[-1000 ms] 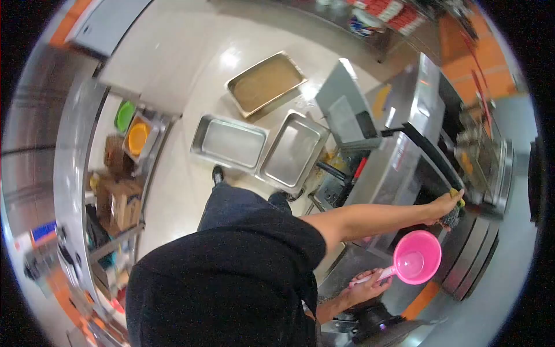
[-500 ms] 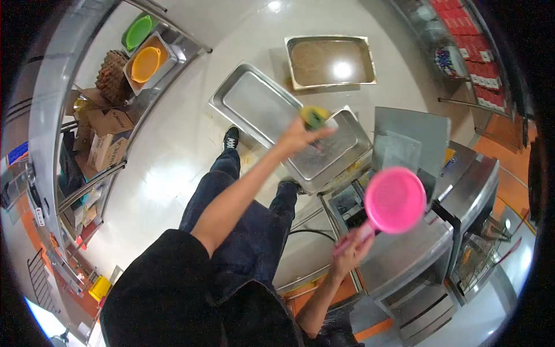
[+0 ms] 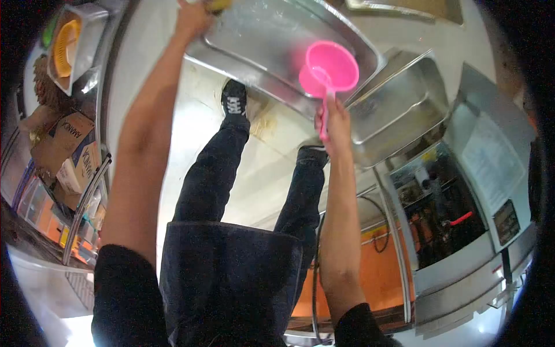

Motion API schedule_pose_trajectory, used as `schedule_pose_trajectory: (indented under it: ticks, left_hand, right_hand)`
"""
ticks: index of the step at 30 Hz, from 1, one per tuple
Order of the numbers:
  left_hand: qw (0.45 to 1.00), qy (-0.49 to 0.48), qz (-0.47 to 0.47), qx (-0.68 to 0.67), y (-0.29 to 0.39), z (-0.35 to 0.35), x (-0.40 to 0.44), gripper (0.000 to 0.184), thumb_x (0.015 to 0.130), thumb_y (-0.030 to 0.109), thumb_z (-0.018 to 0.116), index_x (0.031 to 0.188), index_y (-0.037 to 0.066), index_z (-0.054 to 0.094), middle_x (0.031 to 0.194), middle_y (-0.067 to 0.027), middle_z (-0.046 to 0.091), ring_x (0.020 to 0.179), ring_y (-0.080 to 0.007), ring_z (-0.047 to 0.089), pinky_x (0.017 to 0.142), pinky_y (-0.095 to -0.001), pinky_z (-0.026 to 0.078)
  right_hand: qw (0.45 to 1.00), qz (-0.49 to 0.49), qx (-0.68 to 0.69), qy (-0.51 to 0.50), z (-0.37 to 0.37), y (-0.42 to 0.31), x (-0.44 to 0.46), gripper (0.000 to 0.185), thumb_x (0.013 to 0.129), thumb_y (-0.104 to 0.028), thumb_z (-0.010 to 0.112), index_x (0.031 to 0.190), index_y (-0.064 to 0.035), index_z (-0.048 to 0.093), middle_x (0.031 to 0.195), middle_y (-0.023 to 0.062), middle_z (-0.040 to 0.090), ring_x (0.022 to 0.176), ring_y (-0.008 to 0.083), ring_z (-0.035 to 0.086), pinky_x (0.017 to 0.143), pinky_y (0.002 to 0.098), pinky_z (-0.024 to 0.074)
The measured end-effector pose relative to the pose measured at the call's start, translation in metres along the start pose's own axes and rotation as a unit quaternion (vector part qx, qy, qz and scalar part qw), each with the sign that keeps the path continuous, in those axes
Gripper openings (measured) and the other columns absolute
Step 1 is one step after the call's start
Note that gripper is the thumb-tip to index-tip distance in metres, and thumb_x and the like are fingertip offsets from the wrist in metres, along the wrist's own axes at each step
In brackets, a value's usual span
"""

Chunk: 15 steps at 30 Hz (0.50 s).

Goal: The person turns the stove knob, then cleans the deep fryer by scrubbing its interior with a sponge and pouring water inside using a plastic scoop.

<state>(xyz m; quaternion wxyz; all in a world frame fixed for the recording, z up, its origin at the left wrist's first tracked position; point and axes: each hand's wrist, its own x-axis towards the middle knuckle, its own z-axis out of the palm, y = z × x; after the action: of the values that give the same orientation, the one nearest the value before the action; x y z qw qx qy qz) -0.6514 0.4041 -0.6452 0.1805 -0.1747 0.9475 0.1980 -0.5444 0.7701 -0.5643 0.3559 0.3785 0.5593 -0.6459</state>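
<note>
At the top left, my left hand (image 3: 193, 22) is closed on a yellow-green sponge (image 3: 218, 6), beside the rim of a large metal pan (image 3: 260, 40). My right hand (image 3: 335, 122) grips the handle of a pink dipper (image 3: 335, 65), whose bowl is over the same pan. The inside of the dipper faces up toward me, and blur hides whether it holds anything. A second metal pan (image 3: 399, 107) stands on the floor to the right, close to the first.
Part of a third pan (image 3: 410, 8) shows at the top right. My shoes (image 3: 234, 98) are just below the large pan. On the left, a shelf holds an orange basket (image 3: 66, 47) and cardboard boxes (image 3: 72, 139). An open metal appliance (image 3: 439, 202) stands at the right.
My left hand has moved with the sponge from the appliance side to the large pan's far left. My right hand has brought the dipper over that pan. The view has turned and come closer.
</note>
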Motion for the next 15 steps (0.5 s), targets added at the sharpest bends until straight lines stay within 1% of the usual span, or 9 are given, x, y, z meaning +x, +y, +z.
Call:
schedule_pose_trajectory:
  ticks: [1,2,4,5,7,11,13,14,15]
  left_hand:
    - [0.997,-0.019,-0.056,-0.046,-0.002,-0.003,0.005,0.040,0.074,0.038,0.068,0.095,0.003,0.070,0.086,-0.0232,0.068,0.087,-0.0366,0.066,0.098,-0.0440,0.044]
    - [0.984,0.031,-0.032,0.173,-0.020,0.012,0.026,0.046,0.071,0.040,0.070,0.091,-0.002,0.069,0.089,-0.0239,0.068,0.090,-0.0359,0.067,0.087,-0.0399,0.050]
    - [0.994,0.026,-0.082,0.060,-0.028,0.008,0.032,0.056,0.069,0.045,0.072,0.094,-0.005,0.067,0.091,-0.0259,0.067,0.089,-0.0383,0.066,0.074,-0.0417,0.054]
    - [0.995,0.020,-0.075,0.062,-0.028,0.007,0.034,0.056,0.069,0.045,0.072,0.094,-0.005,0.067,0.091,-0.0259,0.067,0.089,-0.0383,0.066,0.074,-0.0417,0.054]
    - [0.987,-0.051,-0.142,-0.053,-0.022,-0.001,0.035,0.060,0.068,0.046,0.071,0.099,-0.006,0.065,0.092,-0.0261,0.067,0.086,-0.0347,0.067,0.072,-0.0395,0.054]
    - [0.986,-0.058,-0.115,-0.104,-0.048,0.011,0.038,0.061,0.067,0.040,0.072,0.103,-0.007,0.062,0.093,-0.0243,0.067,0.083,-0.0281,0.067,0.069,-0.0366,0.054]
    - [0.979,-0.064,-0.078,-0.179,-0.105,0.044,0.063,0.045,0.078,0.031,0.068,0.109,-0.001,0.059,0.093,-0.0120,0.066,0.086,-0.0257,0.065,0.078,-0.0397,0.054]
    - [0.976,-0.114,-0.061,-0.177,-0.084,0.029,0.050,0.042,0.081,0.031,0.066,0.108,0.001,0.059,0.091,-0.0072,0.065,0.083,-0.0172,0.063,0.066,-0.0309,0.053]
    - [0.975,-0.114,-0.060,-0.178,-0.084,0.030,0.050,0.042,0.081,0.031,0.066,0.108,0.001,0.059,0.091,-0.0072,0.065,0.083,-0.0172,0.063,0.066,-0.0309,0.053]
  right_hand:
    - [1.000,0.008,0.030,0.004,0.006,0.004,0.011,0.025,0.099,-0.031,0.049,0.092,-0.0062,0.049,0.066,0.0007,0.050,0.047,0.0109,0.048,0.039,0.0241,0.0363]
    - [0.999,0.019,0.035,0.015,0.007,0.008,0.021,0.025,0.099,-0.031,0.049,0.092,-0.0062,0.049,0.066,0.0007,0.050,0.047,0.0109,0.048,0.039,0.0241,0.0363]
    - [0.999,0.019,0.046,0.008,0.010,0.014,0.037,0.023,0.099,-0.027,0.048,0.092,-0.0051,0.050,0.066,0.0019,0.051,0.047,0.0114,0.048,0.040,0.0254,0.0372]
    - [0.998,0.021,0.052,0.015,0.013,0.014,0.046,0.023,0.099,-0.027,0.048,0.092,-0.0051,0.050,0.066,0.0019,0.051,0.047,0.0114,0.048,0.040,0.0254,0.0372]
    - [0.996,0.062,0.052,0.033,0.012,0.011,0.058,0.023,0.098,-0.025,0.049,0.093,-0.0033,0.049,0.067,0.0038,0.051,0.048,0.0127,0.047,0.041,0.0275,0.0375]
    - [0.990,0.093,0.090,0.048,0.008,0.005,0.077,0.022,0.098,-0.023,0.050,0.095,-0.0015,0.049,0.068,0.0057,0.051,0.048,0.0133,0.046,0.041,0.0292,0.0372]
    - [0.986,0.107,0.119,0.043,-0.005,0.013,0.091,0.019,0.097,-0.021,0.049,0.095,-0.0015,0.048,0.068,0.0067,0.050,0.048,0.0137,0.044,0.041,0.0297,0.0364]
    - [0.986,0.104,0.119,0.044,-0.010,0.012,0.095,0.019,0.097,-0.021,0.049,0.095,-0.0015,0.048,0.068,0.0067,0.050,0.048,0.0137,0.044,0.041,0.0297,0.0364]
    - [0.983,0.118,0.132,0.048,-0.014,0.012,0.097,0.018,0.097,-0.020,0.048,0.095,-0.0018,0.047,0.068,0.0068,0.050,0.049,0.0136,0.043,0.040,0.0297,0.0359]
